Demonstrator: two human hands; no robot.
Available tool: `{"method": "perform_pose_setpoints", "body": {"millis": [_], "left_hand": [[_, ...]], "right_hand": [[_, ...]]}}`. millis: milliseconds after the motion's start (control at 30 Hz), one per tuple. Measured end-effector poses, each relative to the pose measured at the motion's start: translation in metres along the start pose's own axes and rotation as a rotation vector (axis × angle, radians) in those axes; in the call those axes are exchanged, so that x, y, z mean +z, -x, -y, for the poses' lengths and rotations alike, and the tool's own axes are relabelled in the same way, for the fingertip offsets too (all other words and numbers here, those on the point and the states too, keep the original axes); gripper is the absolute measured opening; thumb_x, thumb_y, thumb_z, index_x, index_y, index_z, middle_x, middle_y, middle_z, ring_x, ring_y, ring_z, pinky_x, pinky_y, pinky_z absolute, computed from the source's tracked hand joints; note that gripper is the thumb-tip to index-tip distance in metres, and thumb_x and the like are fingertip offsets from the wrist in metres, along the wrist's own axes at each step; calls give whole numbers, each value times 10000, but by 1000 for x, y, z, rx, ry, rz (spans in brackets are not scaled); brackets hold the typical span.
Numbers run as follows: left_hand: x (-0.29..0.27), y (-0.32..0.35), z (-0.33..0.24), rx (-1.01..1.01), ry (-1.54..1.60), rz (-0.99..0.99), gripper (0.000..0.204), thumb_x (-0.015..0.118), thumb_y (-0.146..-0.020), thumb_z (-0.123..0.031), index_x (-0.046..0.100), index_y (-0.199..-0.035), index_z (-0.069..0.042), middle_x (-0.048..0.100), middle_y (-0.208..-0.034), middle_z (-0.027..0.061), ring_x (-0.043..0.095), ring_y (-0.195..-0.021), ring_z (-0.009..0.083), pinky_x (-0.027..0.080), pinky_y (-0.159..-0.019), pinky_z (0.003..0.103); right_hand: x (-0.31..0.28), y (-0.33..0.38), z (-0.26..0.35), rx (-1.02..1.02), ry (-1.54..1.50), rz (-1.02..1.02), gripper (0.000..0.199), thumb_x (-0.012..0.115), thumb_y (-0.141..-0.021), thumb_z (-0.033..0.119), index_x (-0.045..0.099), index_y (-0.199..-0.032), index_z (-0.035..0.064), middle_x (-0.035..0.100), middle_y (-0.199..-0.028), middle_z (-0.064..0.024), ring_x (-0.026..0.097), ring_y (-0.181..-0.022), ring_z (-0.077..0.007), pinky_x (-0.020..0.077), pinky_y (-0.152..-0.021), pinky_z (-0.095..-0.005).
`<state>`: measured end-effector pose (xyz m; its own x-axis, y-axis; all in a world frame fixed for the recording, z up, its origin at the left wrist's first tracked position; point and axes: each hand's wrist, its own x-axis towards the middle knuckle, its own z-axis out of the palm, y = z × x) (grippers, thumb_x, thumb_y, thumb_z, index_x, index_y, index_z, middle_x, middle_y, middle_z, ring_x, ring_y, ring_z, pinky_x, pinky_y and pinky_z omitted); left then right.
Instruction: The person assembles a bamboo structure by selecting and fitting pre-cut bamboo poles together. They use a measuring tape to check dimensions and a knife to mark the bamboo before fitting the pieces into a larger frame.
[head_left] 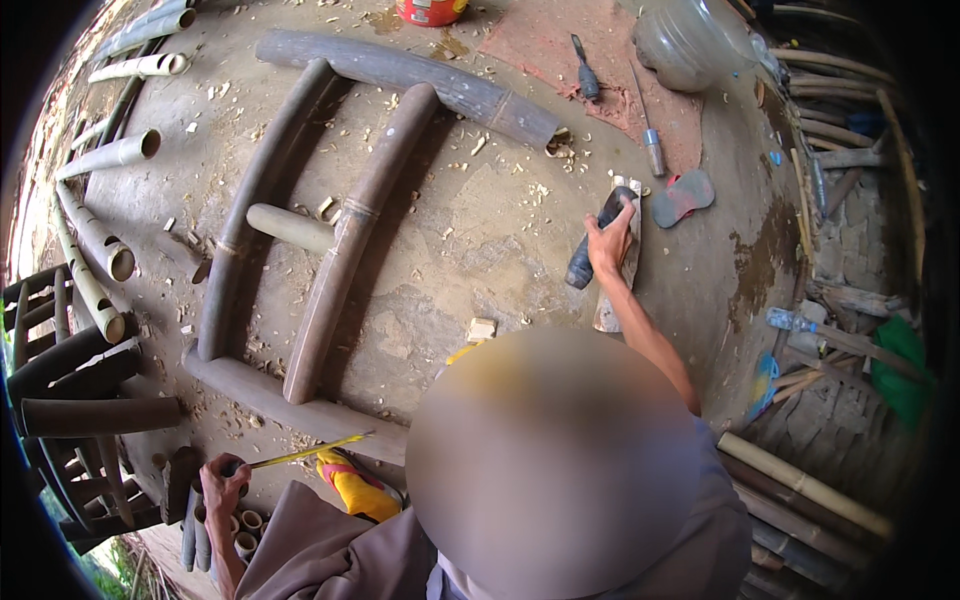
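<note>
At the lower left, my left hand [222, 492] is closed around a tape measure, its yellow blade [310, 452] reaching right past my yellow-socked foot [358, 492]. My right hand [608, 245] grips a thick black rounded tool [579, 270] over a narrow wooden board [606, 318]; what kind of tool it is cannot be made out. A frame of dark bamboo lies on the floor between my hands. Its two long poles [335, 270] run between a far pole [410, 75] and a near pole [270, 393], with a short pale crosspiece [290, 228] between them.
Bamboo pieces [115, 155] and a dark slatted bamboo structure [100, 415] line the left. A screwdriver [653, 152], black-handled tool [587, 82] and sandal [684, 197] lie at far right. Beyond are a clear plastic container [690, 45] and red bucket [432, 10]. Shavings litter the concrete.
</note>
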<state>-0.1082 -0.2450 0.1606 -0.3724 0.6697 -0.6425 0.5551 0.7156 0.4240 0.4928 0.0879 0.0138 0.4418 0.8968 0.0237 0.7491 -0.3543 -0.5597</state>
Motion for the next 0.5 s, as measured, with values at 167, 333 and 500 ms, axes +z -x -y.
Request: {"method": "perform_pose_setpoints", "body": {"millis": [167, 333, 500], "left_hand": [[-36, -4, -50, 59, -168, 30, 254, 666, -656, -243, 647, -685, 8, 606, -579, 63, 577, -554, 141, 465, -588, 279], [-48, -18, -100, 215, -270, -8, 215, 653, -661, -201, 653, -712, 8, 606, -593, 79, 599, -591, 154, 474, -625, 288], [-28, -34, -148, 168, -292, 85, 229, 675, -662, -195, 660, -747, 17, 610, -614, 83, 600, -596, 148, 479, -616, 291]], "right_hand": [[13, 45, -48, 220, -93, -201, 491, 709, -789, 176, 373, -1136, 90, 556, -1016, -238, 546, -980, -457, 412, -816, -521], [15, 53, -44, 351, -151, -281, 466, 738, -762, 215, 422, -1071, 67, 570, -972, -216, 562, -929, -418, 416, -809, -491], [18, 60, -37, 311, -123, -210, 457, 734, -766, 179, 413, -1074, 75, 563, -993, -211, 550, -963, -436, 422, -801, -507]]}}
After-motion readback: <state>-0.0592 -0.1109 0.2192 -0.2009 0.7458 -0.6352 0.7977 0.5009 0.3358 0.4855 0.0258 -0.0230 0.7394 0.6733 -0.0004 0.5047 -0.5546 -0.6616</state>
